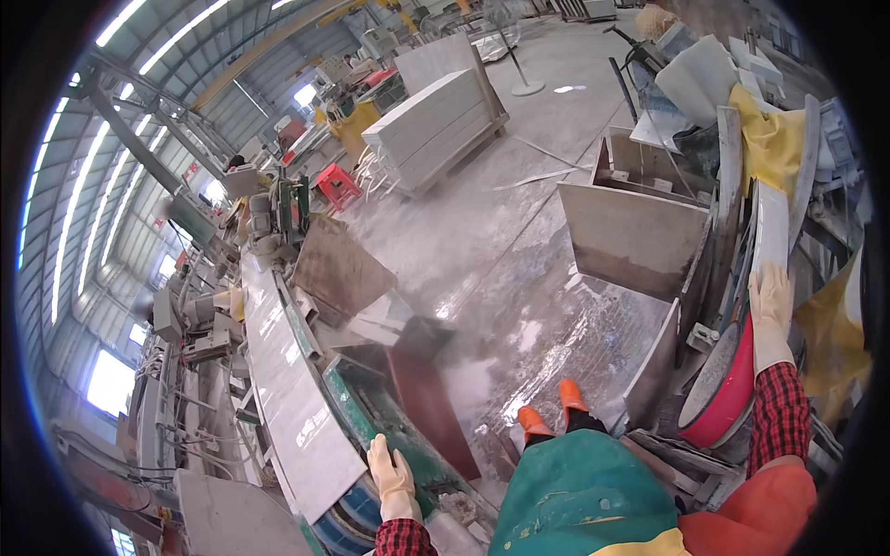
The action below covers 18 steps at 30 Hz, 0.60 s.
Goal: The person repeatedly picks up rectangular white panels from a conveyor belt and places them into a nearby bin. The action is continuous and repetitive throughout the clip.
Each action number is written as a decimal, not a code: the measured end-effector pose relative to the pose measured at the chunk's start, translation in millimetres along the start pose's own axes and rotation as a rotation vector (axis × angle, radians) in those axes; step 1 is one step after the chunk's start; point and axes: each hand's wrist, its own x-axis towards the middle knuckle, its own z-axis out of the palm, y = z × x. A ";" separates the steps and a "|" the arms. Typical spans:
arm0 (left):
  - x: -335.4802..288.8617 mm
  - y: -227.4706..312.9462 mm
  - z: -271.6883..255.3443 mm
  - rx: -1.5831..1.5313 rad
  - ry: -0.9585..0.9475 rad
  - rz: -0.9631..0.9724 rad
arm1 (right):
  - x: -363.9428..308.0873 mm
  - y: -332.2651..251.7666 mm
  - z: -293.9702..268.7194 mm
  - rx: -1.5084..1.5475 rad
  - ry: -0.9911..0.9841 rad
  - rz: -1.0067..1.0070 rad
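Note:
My left hand [392, 477], in a pale rubber glove, is beside a long, pale, glossy stone slab [292, 389] on the machine bed at left. Its fingers are stretched out near the slab's near edge, over the green machine frame [375, 422]; whether they touch the slab I cannot tell. Out to the right, my right hand [770, 310], gloved alike, lies with its fingers extended along the near end of a narrow white strip [771, 227]. Nothing shows gripped in either hand. Below the right hand is a round, red-sided thing with a grey top [709, 398].
Brown boards [630, 241] form an open box at right. Another board [343, 264] leans by the machine bed. The wet floor [547, 343] lies between, under my orange boots [573, 396]. Farther off are stacked pale slabs [436, 130] and a red stool [337, 187].

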 end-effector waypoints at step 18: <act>-9.7 1.9 4.5 0.005 0.099 -0.042 | -15.8 17.6 10.7 0.016 0.063 -0.061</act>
